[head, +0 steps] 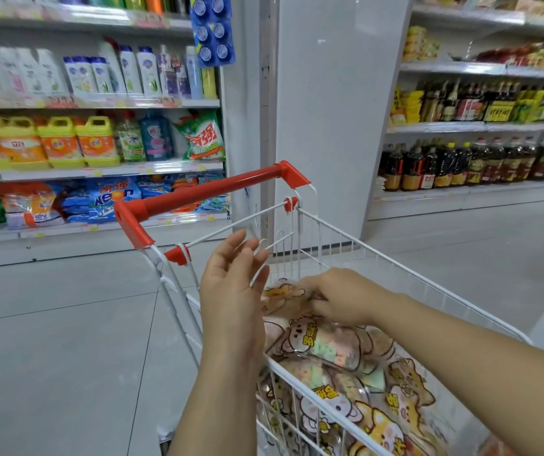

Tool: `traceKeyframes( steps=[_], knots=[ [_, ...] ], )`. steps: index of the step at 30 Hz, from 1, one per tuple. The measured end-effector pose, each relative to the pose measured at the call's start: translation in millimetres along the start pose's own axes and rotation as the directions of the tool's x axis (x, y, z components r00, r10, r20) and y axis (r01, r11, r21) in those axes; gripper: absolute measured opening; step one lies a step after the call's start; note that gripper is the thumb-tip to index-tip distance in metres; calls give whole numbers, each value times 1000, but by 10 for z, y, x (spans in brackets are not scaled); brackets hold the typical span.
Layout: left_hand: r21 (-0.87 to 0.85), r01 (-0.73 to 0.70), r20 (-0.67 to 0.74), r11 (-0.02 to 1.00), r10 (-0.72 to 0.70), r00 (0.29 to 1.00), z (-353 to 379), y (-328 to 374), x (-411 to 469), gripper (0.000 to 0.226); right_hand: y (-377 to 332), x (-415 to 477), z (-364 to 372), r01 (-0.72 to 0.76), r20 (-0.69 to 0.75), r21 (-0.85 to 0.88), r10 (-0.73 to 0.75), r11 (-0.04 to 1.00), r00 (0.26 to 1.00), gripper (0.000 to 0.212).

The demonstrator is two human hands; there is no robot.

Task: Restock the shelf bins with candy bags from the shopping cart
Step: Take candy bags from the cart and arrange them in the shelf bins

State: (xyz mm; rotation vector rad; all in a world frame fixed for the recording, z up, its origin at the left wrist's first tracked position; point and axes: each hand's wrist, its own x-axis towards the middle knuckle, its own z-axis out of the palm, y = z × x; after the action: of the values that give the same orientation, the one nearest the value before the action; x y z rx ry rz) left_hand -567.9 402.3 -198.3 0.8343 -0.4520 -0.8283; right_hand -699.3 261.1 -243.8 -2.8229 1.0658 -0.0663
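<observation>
The grey tiled floor [66, 340] carries my white wire cart [428, 283], its red handle [211, 192] at the far end from me. Inside the basket, candy bags [326, 350] printed with cartoon animals lie piled flat on one another, up to the rim. On the left shelves [99, 171] stand yellow detergent jugs [61, 143], with blue detergent packs [109, 199] stacked on the board below. The right shelves [461, 126] hold rows of dark bottles [461, 162] standing upright
</observation>
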Motion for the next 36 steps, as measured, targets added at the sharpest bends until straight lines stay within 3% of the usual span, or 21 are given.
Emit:
traceKeyframes(
  steps=[2,4,6,10,12,14,17,18,20,23,26,29,31,34,35,36],
  knots=[
    [44,-25,9,999,25,1000,14,-5,-7,20,64,-218,-197,-84,-78,132,95,988,992,7],
    [134,-66,32,989,63,998,59,-22,-48,19,85,-473,-376,-148,-138,301,197,942,971,26],
    [238,-94,90,967,74,993,140,-59,-140,19,135,-718,-469,-194,-160,482,303,855,939,21],
    [527,-131,375,840,-92,922,378,-253,-446,20,161,-1187,-478,-197,-197,710,458,677,867,12],
    [629,-195,508,753,-209,835,510,-421,-626,44,132,-1415,-432,-179,-235,750,509,637,828,10],
    [651,-253,581,716,-254,774,639,-591,-808,63,127,-1588,-326,-168,-275,756,541,633,795,12],
    [644,-313,620,698,-236,749,813,-832,-995,85,69,-1797,-227,30,-297,884,510,467,807,20],
    [625,-304,621,719,-222,752,873,-880,-1046,95,45,-1857,-242,78,-308,893,475,443,824,21],
    [533,-187,576,825,-191,795,960,-961,-1099,103,50,-1924,-268,98,-318,861,380,498,868,20],
    [322,38,500,946,-205,841,992,-1019,-1094,79,156,-1980,-252,28,-219,878,348,479,911,36],
    [262,189,445,946,-293,846,963,-1007,-1090,57,215,-2053,-244,10,-156,935,386,355,909,29],
    [287,226,439,931,-337,832,965,-982,-1155,35,284,-2140,-251,-16,-235,890,490,455,840,33],
    [305,215,438,928,-338,833,950,-981,-1174,31,329,-2155,-233,-42,-224,896,531,442,817,56],
    [314,215,432,925,-341,835,923,-956,-1171,28,394,-2148,-226,-137,-89,930,571,342,816,119],
    [317,216,423,923,-341,839,917,-940,-1159,27,403,-2161,-252,-147,-71,937,582,318,810,125],
    [319,216,421,923,-343,840,907,-928,-1139,27,428,-2174,-262,-135,-66,947,590,290,805,116]
  ],
)
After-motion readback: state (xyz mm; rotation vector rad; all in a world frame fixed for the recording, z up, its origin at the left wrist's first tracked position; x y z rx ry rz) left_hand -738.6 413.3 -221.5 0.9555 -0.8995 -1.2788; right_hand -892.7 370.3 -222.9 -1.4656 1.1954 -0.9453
